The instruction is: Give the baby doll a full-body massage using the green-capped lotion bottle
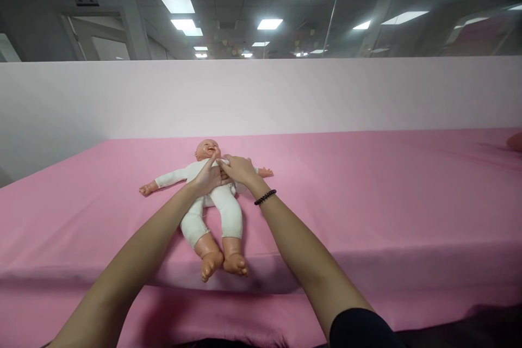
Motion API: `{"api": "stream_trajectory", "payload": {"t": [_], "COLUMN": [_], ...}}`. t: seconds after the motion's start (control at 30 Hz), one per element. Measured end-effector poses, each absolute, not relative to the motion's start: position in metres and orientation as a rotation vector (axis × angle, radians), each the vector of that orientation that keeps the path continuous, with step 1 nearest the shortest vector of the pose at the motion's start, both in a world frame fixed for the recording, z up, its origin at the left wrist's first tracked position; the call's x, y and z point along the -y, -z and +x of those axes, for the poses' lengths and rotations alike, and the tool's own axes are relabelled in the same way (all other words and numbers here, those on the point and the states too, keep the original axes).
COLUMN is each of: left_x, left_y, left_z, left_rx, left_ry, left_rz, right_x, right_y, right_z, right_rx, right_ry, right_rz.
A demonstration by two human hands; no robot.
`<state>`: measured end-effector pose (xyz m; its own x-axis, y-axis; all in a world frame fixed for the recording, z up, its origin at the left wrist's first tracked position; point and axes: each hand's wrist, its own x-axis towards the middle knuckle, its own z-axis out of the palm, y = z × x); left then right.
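Black sleeve [361, 329] covers your right arm at 5 o'clock; your left hand [207, 178] and right hand [238, 169] meet on the chest of a baby doll [216, 207] in a white bodysuit, fingers [232, 163] spread against it; you cannot tell whether they grip the fabric; the doll lies on its back at 12 o'clock on a pink-covered desk [367, 201], feet toward you; beaded bracelet [265, 197] circles your right wrist.

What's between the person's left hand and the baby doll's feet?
In the head view, the doll's white-clothed legs lie between the left hand and feet.
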<state>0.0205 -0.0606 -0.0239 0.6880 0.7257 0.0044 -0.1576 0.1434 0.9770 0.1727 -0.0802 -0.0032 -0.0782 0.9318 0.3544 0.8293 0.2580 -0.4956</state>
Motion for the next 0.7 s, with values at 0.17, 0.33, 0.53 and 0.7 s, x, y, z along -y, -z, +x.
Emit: {"api": "stream_trajectory", "payload": {"t": [0.17,0.33,0.53,0.7], "left_x": [0.064,0.062,0.056,0.058], "left_y": [0.022,0.021,0.025,0.024], "left_z": [0.020,0.020,0.016,0.014], "left_rx": [-0.547,-0.558,-0.615,-0.603], "left_ry": [-0.697,-0.749,-0.887,-0.897], "left_rz": [1.220,1.134,1.017,0.962], "right_x": [0.082,0.084,0.078,0.070], "right_y": [0.001,-0.002,-0.004,-0.005], "right_z": [0.173,0.176,0.187,0.236], "right_rx": [1.858,1.956,1.871,1.631], "right_ry": [-0.152,-0.276,-0.253,-0.169], "right_rz": [-1.637,-1.844,-2.155,-2.354]}}
